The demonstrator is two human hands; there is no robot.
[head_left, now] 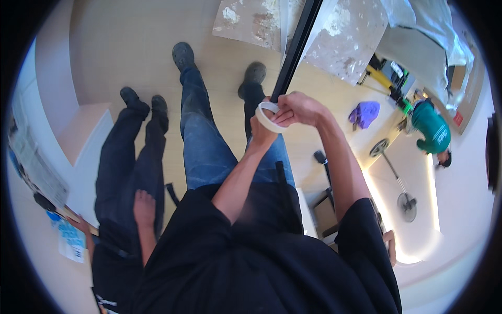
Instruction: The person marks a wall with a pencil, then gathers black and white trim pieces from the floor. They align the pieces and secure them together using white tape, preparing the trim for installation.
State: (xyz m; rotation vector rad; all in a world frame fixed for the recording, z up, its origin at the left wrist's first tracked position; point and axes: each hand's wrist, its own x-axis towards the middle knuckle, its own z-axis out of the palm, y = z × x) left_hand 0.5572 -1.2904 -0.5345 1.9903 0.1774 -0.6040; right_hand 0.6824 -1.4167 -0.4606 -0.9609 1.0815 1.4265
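Note:
Both my hands are close together in front of my legs, at the lower end of a long black bar (296, 55). My left hand (263, 135) is closed, partly hidden behind a roll of whitish tape (267, 122); a fingertip shows beside the bar's end, so it appears to grip the bar there. Curled fingers of my right hand (300, 109) reach to the opening of the tape roll and hold it, with the thumb side near the bar. Whether a strip of tape is pulled loose cannot be made out.
A person in dark clothes (123, 172) stands close on my left. At the far right another person in a green shirt (433, 128) bends over. Stained boards (342, 39) lie ahead, a purple bag (364, 113) on the floor, and a standing fan (406, 206) at right.

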